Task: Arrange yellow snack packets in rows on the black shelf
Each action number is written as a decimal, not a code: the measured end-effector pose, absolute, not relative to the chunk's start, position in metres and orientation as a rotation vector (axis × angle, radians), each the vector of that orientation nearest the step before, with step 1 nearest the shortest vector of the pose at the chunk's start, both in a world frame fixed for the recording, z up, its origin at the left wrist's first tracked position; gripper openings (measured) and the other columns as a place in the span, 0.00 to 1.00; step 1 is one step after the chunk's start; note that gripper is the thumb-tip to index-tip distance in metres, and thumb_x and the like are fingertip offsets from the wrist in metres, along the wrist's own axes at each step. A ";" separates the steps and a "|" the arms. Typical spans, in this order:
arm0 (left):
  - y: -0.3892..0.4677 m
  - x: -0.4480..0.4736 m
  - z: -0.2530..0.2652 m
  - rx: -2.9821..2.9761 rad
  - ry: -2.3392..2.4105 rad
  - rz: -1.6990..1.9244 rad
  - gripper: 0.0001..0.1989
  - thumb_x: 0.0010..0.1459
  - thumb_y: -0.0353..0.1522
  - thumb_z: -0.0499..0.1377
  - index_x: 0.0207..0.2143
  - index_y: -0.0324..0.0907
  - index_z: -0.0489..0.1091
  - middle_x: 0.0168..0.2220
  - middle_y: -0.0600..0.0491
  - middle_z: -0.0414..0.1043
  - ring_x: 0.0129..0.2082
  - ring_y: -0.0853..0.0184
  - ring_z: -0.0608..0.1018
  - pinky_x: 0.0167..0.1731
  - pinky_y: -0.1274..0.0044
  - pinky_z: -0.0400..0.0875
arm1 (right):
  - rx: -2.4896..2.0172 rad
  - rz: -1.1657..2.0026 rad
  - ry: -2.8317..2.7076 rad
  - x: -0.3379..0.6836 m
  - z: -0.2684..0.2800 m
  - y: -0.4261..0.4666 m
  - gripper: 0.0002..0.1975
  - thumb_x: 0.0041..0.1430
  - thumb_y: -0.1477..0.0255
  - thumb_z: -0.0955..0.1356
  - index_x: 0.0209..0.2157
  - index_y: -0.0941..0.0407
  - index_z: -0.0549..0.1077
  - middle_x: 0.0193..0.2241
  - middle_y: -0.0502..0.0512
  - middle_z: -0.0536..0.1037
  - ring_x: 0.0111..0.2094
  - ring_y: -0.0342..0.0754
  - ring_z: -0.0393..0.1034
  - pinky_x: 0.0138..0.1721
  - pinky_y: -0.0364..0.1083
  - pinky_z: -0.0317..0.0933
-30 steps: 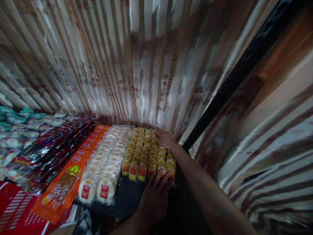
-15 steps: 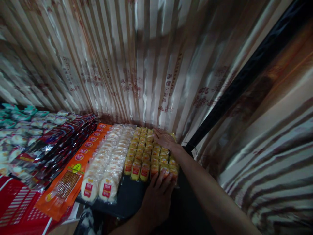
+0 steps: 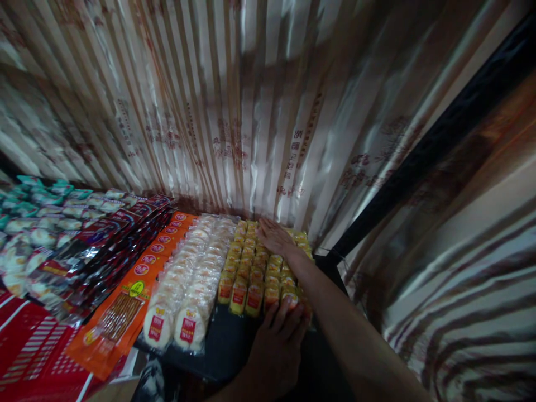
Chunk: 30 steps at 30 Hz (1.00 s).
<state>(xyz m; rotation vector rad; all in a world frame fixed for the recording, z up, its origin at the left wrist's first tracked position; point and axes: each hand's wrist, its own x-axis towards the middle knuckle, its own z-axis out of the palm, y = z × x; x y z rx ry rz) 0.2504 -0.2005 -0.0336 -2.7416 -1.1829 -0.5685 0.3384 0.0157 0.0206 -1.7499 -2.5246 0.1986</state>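
Rows of small yellow-wrapped snack packs [image 3: 251,262] stand close together on a dark shelf [image 3: 226,346]. My left hand [image 3: 278,340] lies at the front end of the right-hand rows, its fingers spread and touching the front packs. Farther back, my right hand [image 3: 274,237] rests flat across the tops of the rear packs with its fingers stretched out. Neither hand grips a pack. Part of the right-hand rows is hidden under my right hand and forearm. Directly left of the yellow packs are two rows of clear-wrapped round white cakes [image 3: 190,324].
Left of the white cakes lie an orange snack bag [image 3: 125,304], stacked dark red packets [image 3: 121,234] and other small packs [image 3: 42,229]. A red plastic basket [image 3: 37,352] stands at lower left. Pleated printed sheeting [image 3: 234,111] hangs behind; a black post [image 3: 377,201] slants up on the right.
My right hand has slid slightly back and left over the yellow packs. My left hand stays at their front. The view has shifted a little, moving the goods rightward in the picture.
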 end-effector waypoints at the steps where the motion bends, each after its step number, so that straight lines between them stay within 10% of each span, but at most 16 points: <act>1: -0.200 0.251 -0.036 -2.736 -1.183 -0.573 0.27 0.63 0.37 0.42 0.63 0.43 0.42 0.66 0.58 0.36 0.64 0.61 0.44 0.60 0.69 0.43 | -1.736 0.201 -2.533 0.333 0.022 0.017 0.34 0.61 0.55 0.46 0.62 0.63 0.49 0.63 0.58 0.49 0.64 0.49 0.39 0.62 0.50 0.34; 16: -0.196 0.254 -0.056 -2.724 -1.111 -0.638 0.27 0.60 0.38 0.48 0.60 0.43 0.52 0.64 0.56 0.45 0.64 0.58 0.44 0.61 0.67 0.41 | -1.632 0.366 -2.589 0.296 0.030 0.019 0.31 0.63 0.59 0.47 0.61 0.61 0.51 0.63 0.57 0.49 0.64 0.48 0.40 0.62 0.49 0.35; 30: -0.201 0.256 -0.043 -2.731 -1.216 -0.628 0.33 0.58 0.30 0.48 0.63 0.43 0.39 0.66 0.59 0.36 0.64 0.61 0.43 0.60 0.68 0.45 | -2.053 0.401 -2.004 0.411 0.029 -0.007 0.32 0.63 0.59 0.47 0.59 0.64 0.55 0.61 0.62 0.54 0.63 0.51 0.41 0.62 0.51 0.37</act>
